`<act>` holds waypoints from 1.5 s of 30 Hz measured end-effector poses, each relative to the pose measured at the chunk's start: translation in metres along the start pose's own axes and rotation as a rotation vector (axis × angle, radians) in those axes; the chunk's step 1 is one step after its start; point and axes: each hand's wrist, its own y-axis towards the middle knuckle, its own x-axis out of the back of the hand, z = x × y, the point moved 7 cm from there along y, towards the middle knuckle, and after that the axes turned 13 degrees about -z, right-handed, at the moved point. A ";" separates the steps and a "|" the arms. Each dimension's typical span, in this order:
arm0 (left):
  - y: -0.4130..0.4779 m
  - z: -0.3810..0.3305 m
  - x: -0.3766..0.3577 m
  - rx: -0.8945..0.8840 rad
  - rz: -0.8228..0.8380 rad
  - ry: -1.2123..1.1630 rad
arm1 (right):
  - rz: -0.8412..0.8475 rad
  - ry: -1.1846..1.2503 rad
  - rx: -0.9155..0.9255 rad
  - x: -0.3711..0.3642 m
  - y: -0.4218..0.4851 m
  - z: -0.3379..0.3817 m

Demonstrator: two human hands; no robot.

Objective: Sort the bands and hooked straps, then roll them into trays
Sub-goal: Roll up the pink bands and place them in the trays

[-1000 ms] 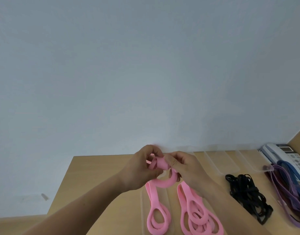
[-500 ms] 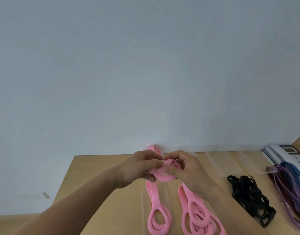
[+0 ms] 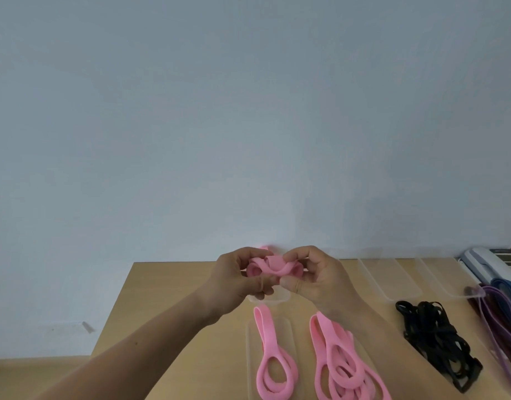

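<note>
Head view: left hand [image 3: 242, 272] and right hand [image 3: 314, 275] pinch a part-rolled pink band [image 3: 270, 265] above the table [image 3: 176, 284] — loose pink bands [image 3: 340, 368], black straps [image 3: 433, 333] and purple bands [image 3: 502, 310] lie unrolled; most work likely remains.

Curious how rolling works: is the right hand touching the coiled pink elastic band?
Touching. In the head view the right hand pinches the coiled pink elastic band, fingers curled round it.

Pink band [image 3: 270, 267] coiled in midair; loose pink bands [image 3: 339, 368], black straps [image 3: 433, 336] on table.
</note>
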 end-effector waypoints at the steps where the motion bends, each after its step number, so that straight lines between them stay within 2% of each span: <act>1: 0.000 0.000 0.000 -0.005 -0.011 0.000 | -0.005 -0.012 0.006 0.000 0.001 0.001; 8: 0.000 0.001 -0.002 0.043 0.097 0.181 | 0.048 -0.054 0.031 -0.002 -0.003 -0.001; 13: -0.002 0.001 -0.006 0.058 0.118 0.075 | 0.060 -0.025 0.019 -0.007 -0.002 0.000; 18: 0.003 0.007 0.003 0.088 0.040 -0.028 | 0.153 0.122 -0.145 0.000 0.001 -0.006; 20: 0.003 0.010 0.008 0.105 0.023 -0.049 | 0.164 0.130 -0.152 0.001 0.002 -0.009; 28: -0.002 0.017 0.010 0.205 0.017 -0.181 | -0.027 0.095 -0.065 -0.001 0.002 -0.009; 36: 0.000 0.021 0.016 0.216 -0.073 -0.230 | -0.213 -0.122 0.173 -0.008 0.004 -0.008; 41: 0.001 0.026 0.021 0.253 -0.040 -0.171 | -0.108 -0.227 0.135 -0.014 0.005 -0.019; 45: 0.005 0.034 0.018 0.279 0.035 -0.128 | 0.106 -0.527 0.282 -0.039 -0.001 -0.015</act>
